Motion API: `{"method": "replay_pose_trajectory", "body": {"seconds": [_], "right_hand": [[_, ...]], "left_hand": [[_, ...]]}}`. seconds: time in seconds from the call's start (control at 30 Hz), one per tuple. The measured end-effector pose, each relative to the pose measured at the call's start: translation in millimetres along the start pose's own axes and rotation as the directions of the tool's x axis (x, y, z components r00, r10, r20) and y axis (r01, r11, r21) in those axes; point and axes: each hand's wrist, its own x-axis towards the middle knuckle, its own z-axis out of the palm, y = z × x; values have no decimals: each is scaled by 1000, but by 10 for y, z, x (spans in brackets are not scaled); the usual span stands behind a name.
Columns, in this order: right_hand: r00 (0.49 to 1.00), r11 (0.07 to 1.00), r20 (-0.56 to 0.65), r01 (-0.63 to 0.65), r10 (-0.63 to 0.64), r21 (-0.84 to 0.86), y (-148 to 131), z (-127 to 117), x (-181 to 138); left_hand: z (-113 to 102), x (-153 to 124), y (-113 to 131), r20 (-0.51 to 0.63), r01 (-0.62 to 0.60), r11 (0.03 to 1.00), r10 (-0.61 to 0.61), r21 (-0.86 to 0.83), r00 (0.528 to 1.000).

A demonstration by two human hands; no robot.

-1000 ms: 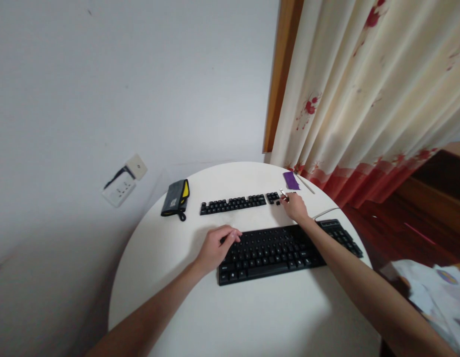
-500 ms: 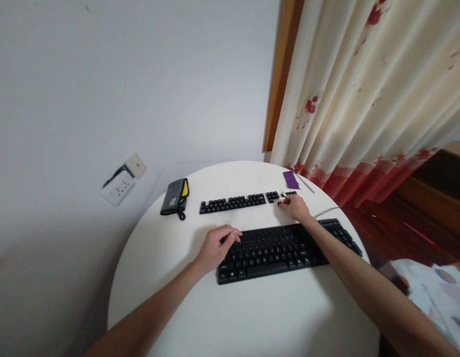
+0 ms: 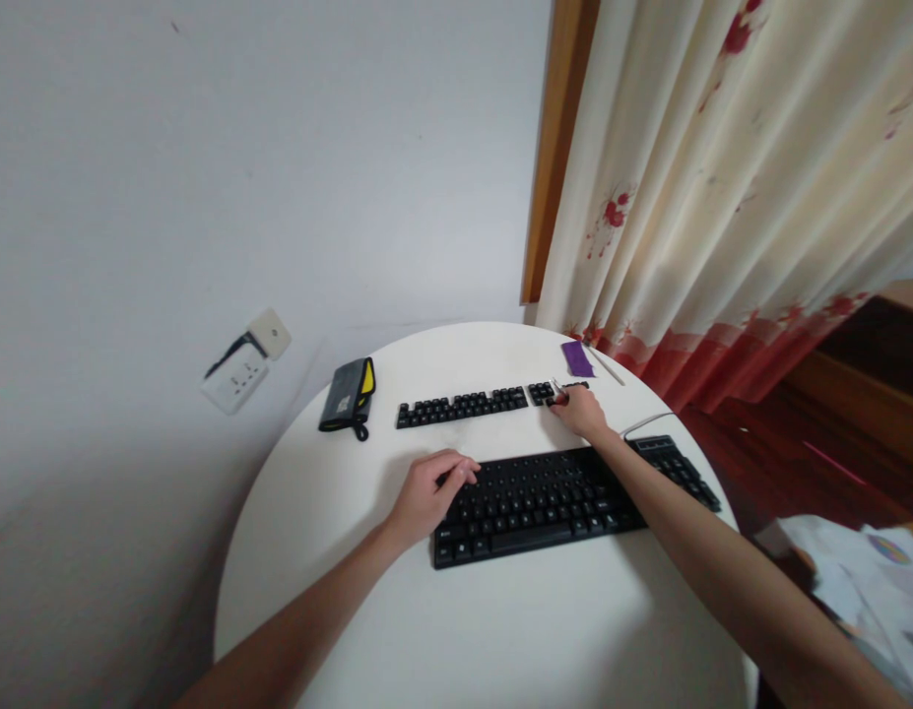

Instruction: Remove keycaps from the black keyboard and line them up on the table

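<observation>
- Grey pouch (image 3: 345,399), far left on the white table (image 3: 367,630): yellow lining showed at one edge; contents not visible.
- Left hand (image 3: 423,497): at the keyboard's upper left corner, fingers loosely bent, nothing visible in it; couldn't tell if it gripped the edge.
- Long keycap row (image 3: 463,406): loose caps lined up beyond the keyboard, a few gaps in the top line.
- Black keyboard (image 3: 534,534): in front of the person; upper rows looked stripped, lower rows and number pad looked mostly capped, so removal seemed partway.
- Small keycap group (image 3: 540,391): right of the long row, beside the fingers.
- Right hand (image 3: 580,412): pinched a metal tool (image 3: 557,388) over the loose caps; cap contact unclear.
- Purple cloth (image 3: 577,359), thin stick (image 3: 608,365): beyond that hand, side by side.
</observation>
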Motion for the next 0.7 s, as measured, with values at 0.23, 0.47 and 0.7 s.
{"method": "replay_pose_trajectory", "body": {"seconds": [0.23, 0.47, 0.7], "right_hand": [[1000, 1000, 7, 8, -8, 17, -16, 46, 60], [1000, 999, 10, 3, -3, 34, -25, 44, 72], [1000, 997, -11, 2, -1, 83, -71, 7, 10]], "left_hand": [[-3, 1, -12, 2, 2, 1000, -2, 12, 1000], [-6, -2, -27, 3, -1, 1000, 1, 17, 1000], [-5, -5, -12, -2, 1, 1000, -1, 22, 1000]]}}
